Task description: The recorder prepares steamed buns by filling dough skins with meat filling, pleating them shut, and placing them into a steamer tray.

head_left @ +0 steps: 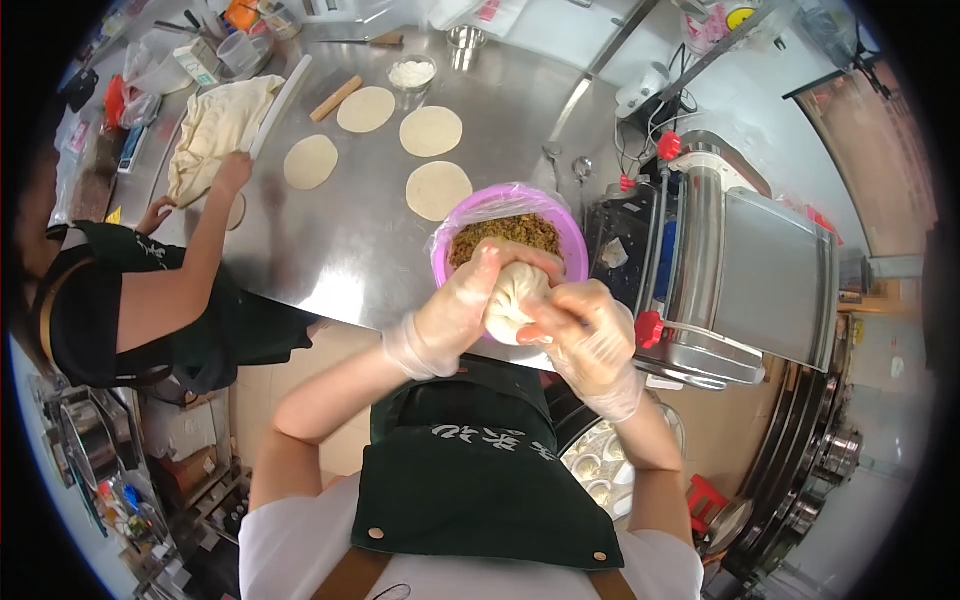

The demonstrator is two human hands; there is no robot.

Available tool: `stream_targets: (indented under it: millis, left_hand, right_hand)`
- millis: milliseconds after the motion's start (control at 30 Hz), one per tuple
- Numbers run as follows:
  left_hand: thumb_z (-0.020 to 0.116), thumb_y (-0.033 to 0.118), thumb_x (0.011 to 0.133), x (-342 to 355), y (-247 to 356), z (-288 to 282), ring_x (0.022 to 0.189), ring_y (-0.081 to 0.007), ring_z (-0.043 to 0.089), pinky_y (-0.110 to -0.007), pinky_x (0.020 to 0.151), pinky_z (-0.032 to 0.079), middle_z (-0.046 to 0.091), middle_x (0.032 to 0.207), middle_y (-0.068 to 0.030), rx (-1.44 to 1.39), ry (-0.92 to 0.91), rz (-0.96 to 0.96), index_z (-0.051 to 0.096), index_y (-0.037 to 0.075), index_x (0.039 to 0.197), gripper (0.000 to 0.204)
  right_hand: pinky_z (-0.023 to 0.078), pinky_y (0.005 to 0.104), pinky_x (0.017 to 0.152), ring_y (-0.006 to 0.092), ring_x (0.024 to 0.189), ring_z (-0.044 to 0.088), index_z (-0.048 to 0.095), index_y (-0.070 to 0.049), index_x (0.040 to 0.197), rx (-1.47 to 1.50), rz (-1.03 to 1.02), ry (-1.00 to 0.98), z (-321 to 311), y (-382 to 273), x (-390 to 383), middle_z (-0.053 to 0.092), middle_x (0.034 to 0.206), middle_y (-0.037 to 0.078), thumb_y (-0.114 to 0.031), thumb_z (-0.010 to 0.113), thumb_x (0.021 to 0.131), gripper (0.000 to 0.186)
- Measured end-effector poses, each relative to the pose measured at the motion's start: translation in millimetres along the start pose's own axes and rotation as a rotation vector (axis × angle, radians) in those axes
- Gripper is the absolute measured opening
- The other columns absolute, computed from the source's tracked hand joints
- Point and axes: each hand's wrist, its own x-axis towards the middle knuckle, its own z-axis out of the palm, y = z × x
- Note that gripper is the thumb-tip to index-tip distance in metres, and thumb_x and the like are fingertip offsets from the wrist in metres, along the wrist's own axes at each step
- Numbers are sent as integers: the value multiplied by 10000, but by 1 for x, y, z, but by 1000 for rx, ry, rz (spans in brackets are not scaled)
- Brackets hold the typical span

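Note:
A pleated white dough bun (513, 300) is held between my two gloved hands, over the near rim of a pink bowl (575, 235). My left hand (468, 295) cups the bun from the left side. Pinched at its pleated edge are the fingers of my right hand (588, 325). Brown-green chopped filling (510, 238) lies in the bowl, whose rim is wrapped in clear plastic film. Flat round dough wrappers rest on the steel table beyond, the nearest wrapper (439, 191) just left of the bowl. Whatever is inside the bun is hidden.
A dough-rolling machine (710, 260) with red knobs stands at the right. To the left a co-worker's hand (235, 172) is at a large dough sheet (215, 125). A rolling pin (336, 98), a small bowl of white stuff (411, 73) and spoons (582, 170) lie on the steel table (345, 225).

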Motion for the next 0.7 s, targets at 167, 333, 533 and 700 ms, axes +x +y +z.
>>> stream_targets:
  millis: [167,333,533,700]
  left_hand:
    - [431,729,902,-16,-24,11,1189,-261,535,-421,1013,445,514,1293,-164,199,262,312,488,29,1269,792]
    - [501,639,937,-41,-1,-20,1152,-199,545,-364,1001,433,547,1271,-123,151,189,285,508,20,1287,711]
    - [310,848,828,-111,-5,-117,1108,-175,589,-333,982,470,615,1169,-120,6,-166,-715,558,-17,1222,982]
    - [197,795,882,-192,-71,-171,1188,-197,562,-372,1041,453,594,1233,-100,-196,243,-604,530,28,1286,928]
  right_hand:
    - [475,272,521,118,631,585,657,-39,1025,95,592,448,53,-43,-16,622,842,63,-47,844,738,343]
    - [483,296,514,175,622,610,650,-26,1006,-84,461,355,72,-66,-6,620,855,80,-23,816,759,298]
    - [515,328,538,237,672,630,630,-37,1015,-30,122,-122,147,-79,-65,585,838,74,0,800,704,356]
    - [540,369,738,275,893,639,616,-48,1142,88,491,-21,244,-102,-101,608,1054,127,-100,843,677,521]
